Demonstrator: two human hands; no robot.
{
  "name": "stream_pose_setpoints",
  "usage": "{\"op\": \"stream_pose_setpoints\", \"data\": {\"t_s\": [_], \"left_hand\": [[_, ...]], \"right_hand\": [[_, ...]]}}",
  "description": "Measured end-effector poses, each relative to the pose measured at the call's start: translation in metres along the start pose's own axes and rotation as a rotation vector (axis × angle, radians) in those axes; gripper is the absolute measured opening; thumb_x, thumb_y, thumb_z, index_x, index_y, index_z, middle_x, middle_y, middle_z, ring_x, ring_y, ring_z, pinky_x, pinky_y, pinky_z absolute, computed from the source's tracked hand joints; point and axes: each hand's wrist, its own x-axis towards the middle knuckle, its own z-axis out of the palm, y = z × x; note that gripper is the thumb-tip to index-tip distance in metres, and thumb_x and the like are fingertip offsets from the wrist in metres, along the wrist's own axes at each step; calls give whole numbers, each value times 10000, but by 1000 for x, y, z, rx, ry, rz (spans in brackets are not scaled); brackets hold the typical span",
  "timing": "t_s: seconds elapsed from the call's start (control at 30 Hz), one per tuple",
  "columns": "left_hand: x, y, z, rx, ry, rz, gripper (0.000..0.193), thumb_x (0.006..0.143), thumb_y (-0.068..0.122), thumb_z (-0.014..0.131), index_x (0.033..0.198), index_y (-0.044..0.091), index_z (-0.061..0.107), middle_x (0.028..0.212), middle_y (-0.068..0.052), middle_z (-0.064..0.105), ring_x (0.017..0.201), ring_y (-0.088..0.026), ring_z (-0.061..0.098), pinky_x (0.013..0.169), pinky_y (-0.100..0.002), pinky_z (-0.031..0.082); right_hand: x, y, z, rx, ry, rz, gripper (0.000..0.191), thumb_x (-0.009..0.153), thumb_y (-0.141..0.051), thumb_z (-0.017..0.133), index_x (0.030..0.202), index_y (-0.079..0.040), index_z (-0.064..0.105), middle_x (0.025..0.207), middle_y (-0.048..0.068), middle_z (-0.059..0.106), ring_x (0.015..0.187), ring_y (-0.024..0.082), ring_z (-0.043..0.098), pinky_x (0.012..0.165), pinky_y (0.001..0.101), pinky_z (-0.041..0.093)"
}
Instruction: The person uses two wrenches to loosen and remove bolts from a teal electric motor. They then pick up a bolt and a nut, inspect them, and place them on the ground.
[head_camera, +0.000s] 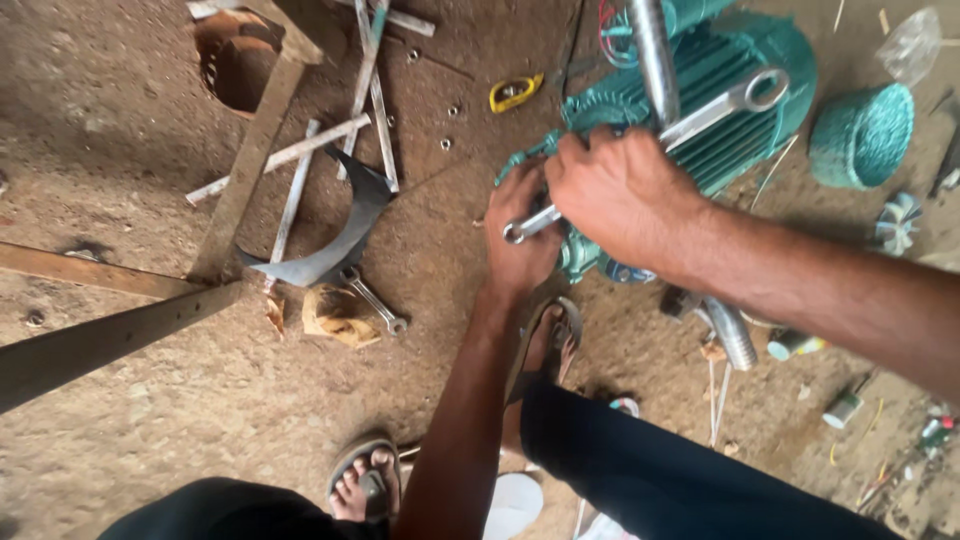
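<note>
Teal motor lies on the dirt floor near the top of my view, its ribbed casing facing up, and both my hands work at its near end. My right hand is clenched around a long silver spanner; the ring end sticks up over the casing, the other end pokes out past my knuckles. My left hand is curled around the teal fitting under the spanner's lower end, fingers closed on it, though I cannot tell exactly what they pinch. A steel pipe runs across the motor just above my right hand. A teal fan cover sits to the right, apart from the motor. Well left lie a second spanner, a curved metal plate and several flat bars. A yellow tool lies near the motor.
</note>
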Motion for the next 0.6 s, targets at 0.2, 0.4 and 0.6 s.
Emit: {"op": "stream_pose_setpoints", "data": {"t_s": [0.2, 0.4, 0.6], "left_hand": [[-1, 7, -3, 26, -8, -15, 316, 899, 65, 690, 1215, 48, 677, 1254, -145, 690, 1179, -364, 664, 1028, -442, 517], [0, 8, -5, 13, -7, -12, 296, 903, 66, 664, 1198, 39, 677, 1253, -149, 690, 1174, -366, 664, 1022, -441, 518], [-1, 7, -3, 29, 41, -5, 254, 935, 72, 676, 1186, 32, 681, 1259, -157, 694, 1176, -366, 664, 1020, -453, 513]], "right_hand": [[-3, 4, -3, -67, -73, 3, 234, 771, -127, 740, 948, 10, 674, 869, 99, 650, 664, 115, 652, 434, 244, 531], [-7, 1, -5, 14, 4, -34, 210, 723, -123, 738, 903, -37, 674, 903, 89, 657, 807, 181, 678, 555, 290, 563], [-8, 0, -10, 103, 34, 34, 256, 700, -103, 733, 931, -39, 644, 871, 93, 640, 778, 222, 701, 549, 325, 574]]}}
